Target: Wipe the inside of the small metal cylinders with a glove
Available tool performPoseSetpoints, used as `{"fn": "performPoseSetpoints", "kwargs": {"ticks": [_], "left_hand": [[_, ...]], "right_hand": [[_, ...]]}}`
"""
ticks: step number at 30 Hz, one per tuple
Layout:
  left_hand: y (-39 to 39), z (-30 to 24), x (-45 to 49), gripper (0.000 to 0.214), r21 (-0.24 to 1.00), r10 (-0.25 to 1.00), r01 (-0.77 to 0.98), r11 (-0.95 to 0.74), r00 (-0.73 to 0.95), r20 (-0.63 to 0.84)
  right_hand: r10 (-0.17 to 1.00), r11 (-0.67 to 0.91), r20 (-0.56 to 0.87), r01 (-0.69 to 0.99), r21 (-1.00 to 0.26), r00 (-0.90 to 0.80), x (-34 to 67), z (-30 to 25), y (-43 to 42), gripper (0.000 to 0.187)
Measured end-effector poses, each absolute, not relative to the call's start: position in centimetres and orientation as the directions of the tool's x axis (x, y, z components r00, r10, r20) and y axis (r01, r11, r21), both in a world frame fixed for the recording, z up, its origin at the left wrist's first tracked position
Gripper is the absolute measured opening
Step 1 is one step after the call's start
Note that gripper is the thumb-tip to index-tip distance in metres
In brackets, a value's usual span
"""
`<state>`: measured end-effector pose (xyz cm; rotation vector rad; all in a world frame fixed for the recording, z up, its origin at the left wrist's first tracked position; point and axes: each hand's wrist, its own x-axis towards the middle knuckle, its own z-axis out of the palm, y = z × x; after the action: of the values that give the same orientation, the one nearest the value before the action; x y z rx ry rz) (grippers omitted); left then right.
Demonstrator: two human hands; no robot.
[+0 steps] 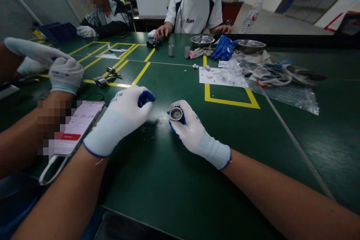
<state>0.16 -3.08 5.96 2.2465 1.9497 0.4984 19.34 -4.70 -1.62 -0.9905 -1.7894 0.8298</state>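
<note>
My right hand [189, 127], in a white glove with a blue palm, is closed around a short metal cylinder [176, 114]. The cylinder's round end faces up toward me, showing a recessed face with small holes. To its left, my left hand [123, 108], gloved alike, hovers low above the table with fingers loosely curled. A gap shows between its thumb and index finger, and I see nothing held there. Several tiny rings [144, 129] lie on the green tabletop [180, 180] between and below my hands.
A phone [81, 127] with a white cable lies by my left forearm. Beside it are a co-worker's gloved hands [66, 73]. Metal parts [108, 77], two cylinders [171, 50], blue gloves [223, 48], steel bowls [202, 40] and plastic bags [292, 93] lie farther off. Two people sit opposite.
</note>
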Motion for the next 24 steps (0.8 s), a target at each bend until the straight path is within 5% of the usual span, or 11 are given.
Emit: {"fn": "performPoseSetpoints", "kwargs": {"ticks": [3,6,24], "left_hand": [[-2.6,6.0,-1.0,0.037,0.047,0.977,0.989,-0.14,0.146,-0.153],[-2.5,6.1,-1.4,0.046,-0.019,0.933,0.98,-0.196,0.181,-0.31],[-2.3,6.0,-2.5,0.052,0.047,0.897,0.964,-0.26,0.259,-0.358]], "right_hand": [[0.877,0.462,0.391,0.268,-0.846,-0.278,19.4,-1.5,-4.7,0.015],[0.878,0.458,0.385,0.271,-0.846,-0.284,19.5,-1.3,-4.8,0.015],[0.89,0.427,0.353,0.257,-0.867,-0.287,19.5,-1.0,-4.8,0.012]]}}
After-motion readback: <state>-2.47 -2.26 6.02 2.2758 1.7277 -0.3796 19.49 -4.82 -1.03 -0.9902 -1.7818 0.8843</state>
